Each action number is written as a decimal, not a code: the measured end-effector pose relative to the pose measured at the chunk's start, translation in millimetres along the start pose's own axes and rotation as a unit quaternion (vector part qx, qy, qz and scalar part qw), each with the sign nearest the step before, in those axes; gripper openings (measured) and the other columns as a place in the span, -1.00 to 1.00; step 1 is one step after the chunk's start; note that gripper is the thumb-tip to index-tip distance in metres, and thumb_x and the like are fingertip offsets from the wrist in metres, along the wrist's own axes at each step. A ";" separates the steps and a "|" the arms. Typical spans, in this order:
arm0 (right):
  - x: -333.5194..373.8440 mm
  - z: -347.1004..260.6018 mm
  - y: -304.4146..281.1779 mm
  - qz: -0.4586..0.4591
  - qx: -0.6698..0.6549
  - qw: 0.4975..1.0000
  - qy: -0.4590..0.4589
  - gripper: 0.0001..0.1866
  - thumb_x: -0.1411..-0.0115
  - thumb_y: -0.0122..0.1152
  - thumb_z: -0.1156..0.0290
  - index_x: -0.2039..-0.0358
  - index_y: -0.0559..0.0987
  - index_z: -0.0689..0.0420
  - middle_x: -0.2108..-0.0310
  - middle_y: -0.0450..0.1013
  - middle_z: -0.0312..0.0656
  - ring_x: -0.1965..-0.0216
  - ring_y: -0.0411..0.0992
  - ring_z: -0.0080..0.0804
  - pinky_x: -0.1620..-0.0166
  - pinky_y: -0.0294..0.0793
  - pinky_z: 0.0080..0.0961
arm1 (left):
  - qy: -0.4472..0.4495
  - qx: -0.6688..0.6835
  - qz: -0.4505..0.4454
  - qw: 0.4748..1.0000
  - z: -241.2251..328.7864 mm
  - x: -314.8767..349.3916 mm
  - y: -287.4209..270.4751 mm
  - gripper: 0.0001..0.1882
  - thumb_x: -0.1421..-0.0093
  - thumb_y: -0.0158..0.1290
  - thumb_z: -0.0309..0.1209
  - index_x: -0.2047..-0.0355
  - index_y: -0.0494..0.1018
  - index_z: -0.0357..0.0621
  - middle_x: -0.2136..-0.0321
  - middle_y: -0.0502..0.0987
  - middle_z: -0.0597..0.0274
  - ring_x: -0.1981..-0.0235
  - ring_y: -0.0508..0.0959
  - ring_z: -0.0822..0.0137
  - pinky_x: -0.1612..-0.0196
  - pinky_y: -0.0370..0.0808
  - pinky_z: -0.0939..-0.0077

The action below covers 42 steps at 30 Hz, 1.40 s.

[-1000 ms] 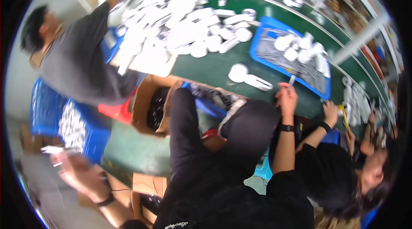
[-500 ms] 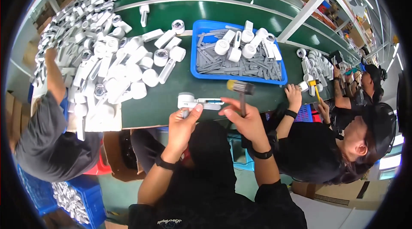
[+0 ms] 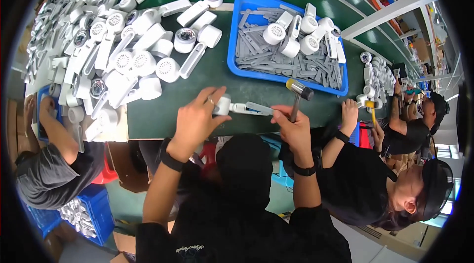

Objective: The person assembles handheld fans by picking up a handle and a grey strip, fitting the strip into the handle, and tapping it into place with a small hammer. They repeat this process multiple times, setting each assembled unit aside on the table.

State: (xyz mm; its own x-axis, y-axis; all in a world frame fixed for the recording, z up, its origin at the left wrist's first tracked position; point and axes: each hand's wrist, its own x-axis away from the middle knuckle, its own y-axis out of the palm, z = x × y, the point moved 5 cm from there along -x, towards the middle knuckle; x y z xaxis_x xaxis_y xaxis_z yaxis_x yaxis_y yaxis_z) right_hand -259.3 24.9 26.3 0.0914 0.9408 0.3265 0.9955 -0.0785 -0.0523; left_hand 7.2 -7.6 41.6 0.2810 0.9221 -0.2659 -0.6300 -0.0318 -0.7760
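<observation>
A white handheld fan [image 3: 238, 108] lies on the green table in front of me, its round head toward my left hand and its handle toward my right, with a dark blue part showing in it. My left hand [image 3: 196, 119] is open beside the fan's head, thumb and fingers apart; whether it touches is not clear. My right hand [image 3: 297, 137] is closed round a small mallet [image 3: 299, 89] with a yellow and black head, held upright. Its thumb and fingers also pinch one end of a pale grey handle cover [image 3: 258, 108], which slants over the fan's handle.
A blue tray [image 3: 291, 78] holds grey handle covers and several white fans. White fans [image 3: 143, 63] lie heaped at the left. A co-worker's arm [image 3: 60, 127] is at the left; another person's hand [image 3: 349, 113] is near my right, beside a yellow mallet [image 3: 372, 110].
My left hand has let go of the fan and spread its fingers. My right hand, still with the mallet, now pinches a grey handle cover over the fan. The view has shifted.
</observation>
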 end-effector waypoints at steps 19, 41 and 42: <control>-23.1 2.5 30.8 -0.009 0.172 0.983 -0.064 -0.81 -0.31 0.32 0.42 0.10 0.75 0.12 0.59 0.48 -0.40 0.53 0.39 -0.75 0.46 0.32 -0.65 | 0.108 -0.050 0.043 0.992 3.2 -20.9 11.0 -0.68 -0.06 0.38 -0.32 0.13 0.68 0.06 -0.04 0.59 0.32 0.36 0.67 0.28 0.35 0.60 0.41; -28.6 22.3 26.9 -0.105 -0.123 0.966 0.204 -0.54 -0.50 0.07 0.20 -0.24 0.49 0.26 0.47 0.64 -0.13 0.82 0.01 -0.81 0.75 -0.07 -0.72 | 0.309 -0.164 -0.058 0.935 6.0 -29.7 23.1 -0.56 -0.02 0.18 -0.42 0.03 0.60 -0.22 0.12 0.62 0.31 0.45 0.57 0.45 0.48 0.51 0.49; -28.0 23.2 26.1 -0.104 -0.125 0.965 0.205 -0.54 -0.50 0.07 0.20 -0.24 0.49 0.26 0.47 0.64 -0.13 0.82 0.01 -0.81 0.75 -0.07 -0.72 | 0.315 -0.166 -0.063 0.932 5.9 -29.7 23.8 -0.53 0.00 0.18 -0.43 0.02 0.60 -0.22 0.09 0.62 0.29 0.45 0.57 0.45 0.48 0.50 0.50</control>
State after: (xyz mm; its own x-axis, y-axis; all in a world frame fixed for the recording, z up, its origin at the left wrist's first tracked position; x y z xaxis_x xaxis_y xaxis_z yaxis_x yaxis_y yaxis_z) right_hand -236.5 4.1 -6.1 -0.1603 0.7394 0.6539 0.9631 -0.0280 0.2678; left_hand -20.4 -33.5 34.5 0.7730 0.5212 -0.3618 -0.3328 -0.1525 -0.9306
